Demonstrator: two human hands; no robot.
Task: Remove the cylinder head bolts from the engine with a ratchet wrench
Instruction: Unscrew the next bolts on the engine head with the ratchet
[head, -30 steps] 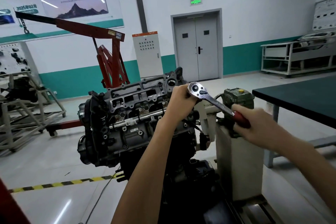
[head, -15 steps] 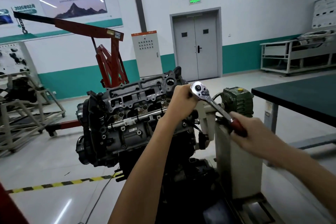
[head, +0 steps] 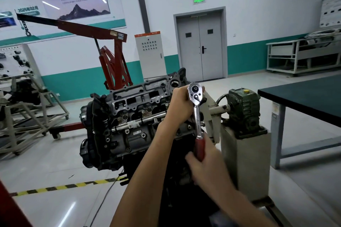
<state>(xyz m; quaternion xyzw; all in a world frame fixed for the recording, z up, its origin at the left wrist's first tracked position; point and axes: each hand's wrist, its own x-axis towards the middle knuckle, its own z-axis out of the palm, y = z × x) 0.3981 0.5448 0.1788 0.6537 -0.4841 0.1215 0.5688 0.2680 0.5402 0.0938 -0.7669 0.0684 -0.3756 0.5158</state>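
The dark grey metal engine (head: 127, 125) stands in the middle of the scene, with its open cylinder head turned up toward the person. The chrome ratchet wrench with a red handle (head: 197, 118) is set on the far right end of that head. Its round head is on top and its handle points to the near side. The left grip (head: 180, 106) is closed round the wrench head and the part under it. The right grip (head: 205, 160), a little blurred, is wrapped round the red handle. The cylinder head bolt being worked on is hidden under the left grip, so I cannot tell how far out it is.

To do this step well, I think the left grip should press the wrench head straight down on the bolt, so that the socket does not tilt or slip off. The right grip should pull the handle in a flat, even arc, holding it near the end for more leverage.

As for containers, the white metal shelf trolley (head: 302, 57) at the far right carries a long pale object (head: 323, 35) on its top shelf. The grey electrical cabinet with an orange strip (head: 150, 51) by the far wall is closed, so its content is hidden.
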